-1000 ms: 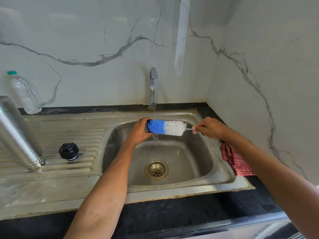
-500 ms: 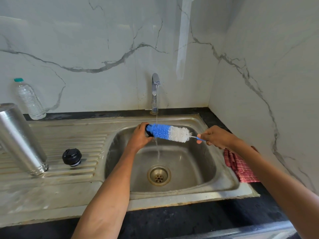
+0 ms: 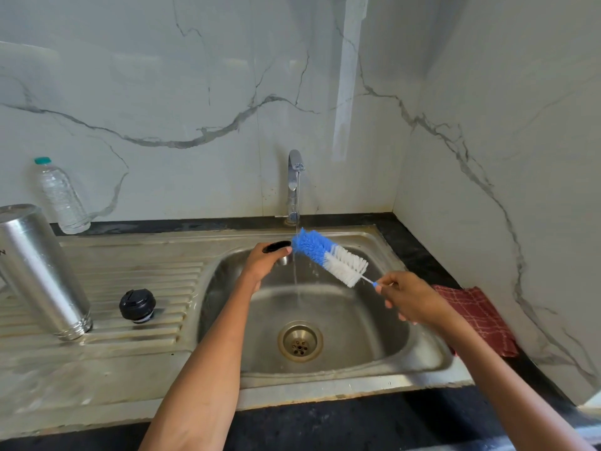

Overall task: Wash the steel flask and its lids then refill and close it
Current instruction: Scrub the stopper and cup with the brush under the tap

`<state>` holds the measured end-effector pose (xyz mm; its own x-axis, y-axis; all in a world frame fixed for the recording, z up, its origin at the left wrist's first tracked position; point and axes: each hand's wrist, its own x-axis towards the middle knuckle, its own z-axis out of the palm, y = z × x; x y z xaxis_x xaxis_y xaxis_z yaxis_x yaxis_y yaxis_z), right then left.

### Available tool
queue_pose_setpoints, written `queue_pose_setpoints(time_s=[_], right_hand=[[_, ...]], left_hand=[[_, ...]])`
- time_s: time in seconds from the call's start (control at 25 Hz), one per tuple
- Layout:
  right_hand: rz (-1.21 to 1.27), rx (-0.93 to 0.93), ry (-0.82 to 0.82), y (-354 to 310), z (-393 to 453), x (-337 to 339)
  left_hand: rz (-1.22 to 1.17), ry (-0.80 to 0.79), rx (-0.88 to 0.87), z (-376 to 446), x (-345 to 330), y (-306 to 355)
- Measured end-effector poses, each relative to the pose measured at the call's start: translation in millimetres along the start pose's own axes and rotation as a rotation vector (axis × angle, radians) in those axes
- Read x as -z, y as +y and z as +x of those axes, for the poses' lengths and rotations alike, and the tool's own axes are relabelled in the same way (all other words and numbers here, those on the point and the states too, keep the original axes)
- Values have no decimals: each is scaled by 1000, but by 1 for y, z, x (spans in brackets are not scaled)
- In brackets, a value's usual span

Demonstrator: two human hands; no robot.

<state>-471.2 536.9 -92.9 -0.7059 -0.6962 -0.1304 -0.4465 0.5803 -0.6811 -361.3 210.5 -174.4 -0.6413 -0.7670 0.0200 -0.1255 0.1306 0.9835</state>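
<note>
Lid-washing step: my left hand grips the cup lid under the tap, right hand pinching the bottle brush; steel flask left of the sink; next I'd scrub inside.

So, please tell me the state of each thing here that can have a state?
Tap: running, thin stream.
Steel flask: upside down on the drainboard, open.
Black stopper lid: on the drainboard, beside the flask.
Outer lid: held by left hand.
Bottle brush: held by right hand.
Plastic bottle: capped, upright.
</note>
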Motion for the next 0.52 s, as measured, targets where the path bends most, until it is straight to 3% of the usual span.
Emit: queue_pose_setpoints(time_s=[0.24, 0.52], right_hand=[[271, 29, -85, -17, -12, -47], [184, 79, 26, -41, 12, -86]], left_hand=[[-78, -197, -24, -6, -6, 5], [-207, -186, 23, -13, -8, 15]])
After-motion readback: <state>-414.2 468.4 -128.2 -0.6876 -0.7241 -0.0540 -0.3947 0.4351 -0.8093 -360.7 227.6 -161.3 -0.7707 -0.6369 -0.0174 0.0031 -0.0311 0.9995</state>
